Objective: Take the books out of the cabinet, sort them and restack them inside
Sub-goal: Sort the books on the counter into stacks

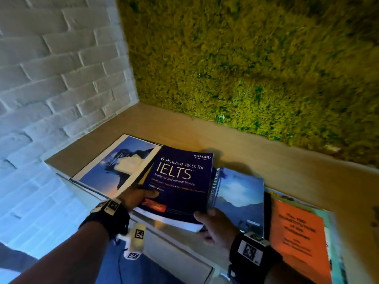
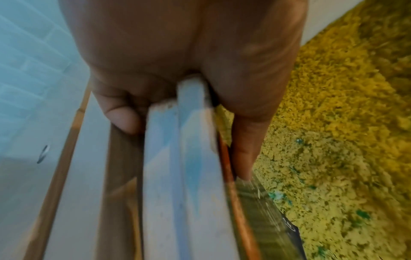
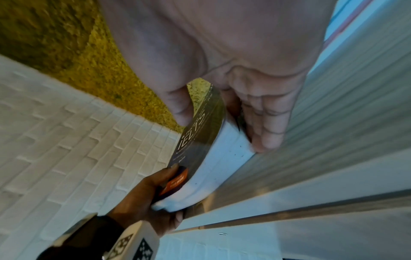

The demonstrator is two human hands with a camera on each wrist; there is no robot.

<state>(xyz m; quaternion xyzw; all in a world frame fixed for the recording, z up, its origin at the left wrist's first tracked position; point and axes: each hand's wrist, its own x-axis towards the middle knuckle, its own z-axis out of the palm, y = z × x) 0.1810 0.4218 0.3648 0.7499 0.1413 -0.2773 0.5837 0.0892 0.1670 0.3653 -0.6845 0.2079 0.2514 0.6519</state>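
Head view | left hand [image 1: 135, 198], right hand [image 1: 215, 224] both grip Kaplan "IELTS" book [image 1: 178, 181]

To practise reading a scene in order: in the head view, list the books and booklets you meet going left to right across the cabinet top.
Blue mountain-cover book → purple IELTS book, gripped by both hands → spiral-bound blue notebook → orange booklet.

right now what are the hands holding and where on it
Both hold the IELTS book by its near edge: the left hand at the near-left corner, the right hand at the near-right corner, each with thumb on the cover and fingers underneath.
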